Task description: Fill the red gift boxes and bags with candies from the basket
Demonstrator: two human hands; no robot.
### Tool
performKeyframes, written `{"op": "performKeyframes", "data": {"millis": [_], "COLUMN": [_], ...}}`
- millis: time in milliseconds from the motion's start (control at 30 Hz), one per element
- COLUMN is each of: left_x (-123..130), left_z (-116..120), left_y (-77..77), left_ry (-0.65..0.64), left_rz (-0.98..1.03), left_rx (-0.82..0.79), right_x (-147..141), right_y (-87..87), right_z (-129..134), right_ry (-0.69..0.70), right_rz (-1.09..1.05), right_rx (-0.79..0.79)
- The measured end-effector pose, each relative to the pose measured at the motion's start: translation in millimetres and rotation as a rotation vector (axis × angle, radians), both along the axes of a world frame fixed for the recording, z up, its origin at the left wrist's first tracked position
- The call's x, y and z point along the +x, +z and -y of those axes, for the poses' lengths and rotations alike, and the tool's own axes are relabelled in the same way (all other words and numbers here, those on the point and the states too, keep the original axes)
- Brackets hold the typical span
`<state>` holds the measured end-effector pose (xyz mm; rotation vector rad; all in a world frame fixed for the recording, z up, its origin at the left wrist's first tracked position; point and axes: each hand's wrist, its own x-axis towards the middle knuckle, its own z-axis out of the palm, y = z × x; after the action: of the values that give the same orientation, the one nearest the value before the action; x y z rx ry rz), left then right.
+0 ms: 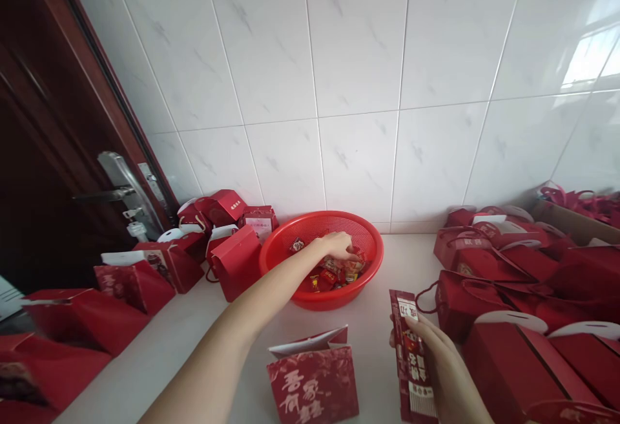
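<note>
My left hand (339, 245) reaches into a red plastic basket (276, 269) with perforated sides. Its fingers bend down onto wrapped candies (329, 278); the fingertips are partly hidden, and what they grip cannot be made out. In my right hand (436, 353) is a long, dark red snack packet (409, 353) with pale lettering, pinched between thumb and fingers. Between my arms stands a small red gift box (314, 382) with white lettering, its top open.
Red gift boxes (126, 282) line the left side near a dark door (43, 120) with a metal handle. More red boxes (523, 353) crowd the right side. A carton (571, 217) of red ribbons (586, 204) sits behind them. A white tiled wall (358, 172) closes off the back.
</note>
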<state>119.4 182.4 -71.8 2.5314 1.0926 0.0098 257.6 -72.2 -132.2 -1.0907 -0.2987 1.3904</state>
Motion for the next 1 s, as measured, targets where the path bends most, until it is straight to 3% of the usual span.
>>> {"op": "performKeyframes", "data": {"millis": [167,467,633,1000], "left_x": [-19.9,-48.5,-53.9,-54.0], "left_z": [-7.6,-4.7,6.4,18.1], "left_y": [13.3,44.0,46.5,43.9], "left_ry": [0.099,0.152,0.198,0.258], "left_rz": [-0.272,-0.59,-0.662,-0.625], "left_rx": [0.053,-0.072,-0.049,0.069], "right_x": [0.9,-1.0,0.7,0.8], "right_y": [2.9,4.8,0.4,4.3], "right_z": [2.1,6.9,5.0,6.6], "right_ry": [-0.009,0.024,0.03,0.049], "right_rz": [0.047,0.116,0.126,0.157], "right_rx": [-0.019,0.024,0.024,0.047]}}
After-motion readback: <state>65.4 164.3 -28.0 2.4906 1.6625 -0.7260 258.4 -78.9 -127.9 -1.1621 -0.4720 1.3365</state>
